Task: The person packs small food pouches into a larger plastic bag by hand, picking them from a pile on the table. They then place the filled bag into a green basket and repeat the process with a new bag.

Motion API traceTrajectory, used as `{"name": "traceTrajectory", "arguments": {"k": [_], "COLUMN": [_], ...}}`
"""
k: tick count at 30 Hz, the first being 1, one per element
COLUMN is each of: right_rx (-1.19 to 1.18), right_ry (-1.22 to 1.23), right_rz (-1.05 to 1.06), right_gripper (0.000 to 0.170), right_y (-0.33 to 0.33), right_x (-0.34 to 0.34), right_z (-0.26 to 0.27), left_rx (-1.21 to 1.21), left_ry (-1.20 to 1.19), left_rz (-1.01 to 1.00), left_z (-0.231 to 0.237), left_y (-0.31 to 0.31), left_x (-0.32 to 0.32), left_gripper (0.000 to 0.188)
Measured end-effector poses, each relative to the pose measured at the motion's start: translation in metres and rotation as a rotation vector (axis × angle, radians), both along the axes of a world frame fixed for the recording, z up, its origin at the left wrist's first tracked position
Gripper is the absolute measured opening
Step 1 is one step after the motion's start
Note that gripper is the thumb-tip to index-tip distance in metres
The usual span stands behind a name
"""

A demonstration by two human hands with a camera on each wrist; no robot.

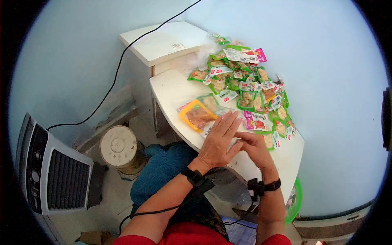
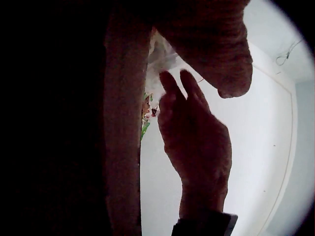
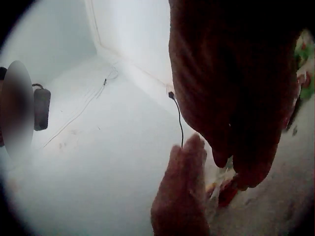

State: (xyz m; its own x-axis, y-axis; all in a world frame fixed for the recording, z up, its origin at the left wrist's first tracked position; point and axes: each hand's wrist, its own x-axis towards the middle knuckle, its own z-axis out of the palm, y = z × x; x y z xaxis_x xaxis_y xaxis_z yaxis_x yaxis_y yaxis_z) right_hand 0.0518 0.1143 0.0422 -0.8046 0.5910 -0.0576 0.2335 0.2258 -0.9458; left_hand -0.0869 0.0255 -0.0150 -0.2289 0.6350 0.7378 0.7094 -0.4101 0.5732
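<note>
In the head view my left hand point(image 1: 220, 141) lies over the table's front edge with its fingers straight, beside an orange-edged packet point(image 1: 199, 116). My right hand point(image 1: 257, 151) is close against it, fingers toward the left thumb. A pale surface shows beside the left fingers; what lies beneath is hidden. The left wrist view has the right hand point(image 2: 194, 137) with two fingers extended and apart, below the dark left hand point(image 2: 211, 44). The right wrist view shows the right hand point(image 3: 231, 93) above the left hand point(image 3: 182, 196), with a red bit of packaging point(image 3: 227, 192) near the fingertips.
Green-edged food packets point(image 1: 247, 98) are heaped at the back and right of the white table point(image 1: 169, 87); a pink packet point(image 1: 256, 121) lies nearer. A raised white surface point(image 1: 163, 41) adjoins the table. On the floor are a round container point(image 1: 118, 145) and a green basket point(image 1: 299, 202).
</note>
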Motion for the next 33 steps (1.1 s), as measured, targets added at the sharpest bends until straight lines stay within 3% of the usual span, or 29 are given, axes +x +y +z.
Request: {"name": "traceTrajectory", "arguments": {"k": [4,9,12,13,16,17,23,26,29,33], "right_rx": [0.05,0.644,0.795,0.708,0.851,0.78,0.911,0.686,0.761,0.865], "right_ry": [-0.012,-0.311,-0.371,-0.388,-0.397,-0.462,-0.53,-0.622,-0.461,-0.532], "right_rz": [-0.199,-0.469,-0.428,-0.39,-0.249,-0.243,-0.18,-0.144,-0.366,-0.484], "right_gripper": [0.024,0.03,0.032,0.037,0.043,0.048,0.04,0.033,0.039,0.058], "right_y": [0.021,0.083,0.091,0.09,0.089,0.088,0.068,0.055,0.052,0.056], "right_x": [0.059,0.132,0.149,0.151,0.148,0.15,0.151,0.15,0.154,0.148], "right_z": [0.014,-0.014,-0.028,-0.032,-0.044,-0.044,-0.031,-0.009,-0.015,-0.022], "left_rx": [-0.036,-0.028,-0.035,-0.038,-0.025,-0.028,-0.005,-0.015,-0.024,-0.012], "left_ry": [0.01,0.012,0.003,-0.004,0.019,0.023,0.034,0.033,0.024,0.028], "left_rz": [0.005,0.007,0.017,0.017,0.048,0.053,0.052,0.057,0.05,0.052], "left_z": [0.005,0.001,0.002,0.002,0.004,0.004,0.002,0.003,0.004,0.003], "left_y": [-0.004,0.001,0.001,0.001,0.002,0.002,0.004,0.004,0.003,0.004], "left_x": [-0.001,0.001,0.002,0.003,0.005,0.005,0.004,0.004,0.005,0.005], "left_gripper": [0.067,0.064,0.062,0.062,0.058,0.058,0.055,0.053,0.052,0.052]}}
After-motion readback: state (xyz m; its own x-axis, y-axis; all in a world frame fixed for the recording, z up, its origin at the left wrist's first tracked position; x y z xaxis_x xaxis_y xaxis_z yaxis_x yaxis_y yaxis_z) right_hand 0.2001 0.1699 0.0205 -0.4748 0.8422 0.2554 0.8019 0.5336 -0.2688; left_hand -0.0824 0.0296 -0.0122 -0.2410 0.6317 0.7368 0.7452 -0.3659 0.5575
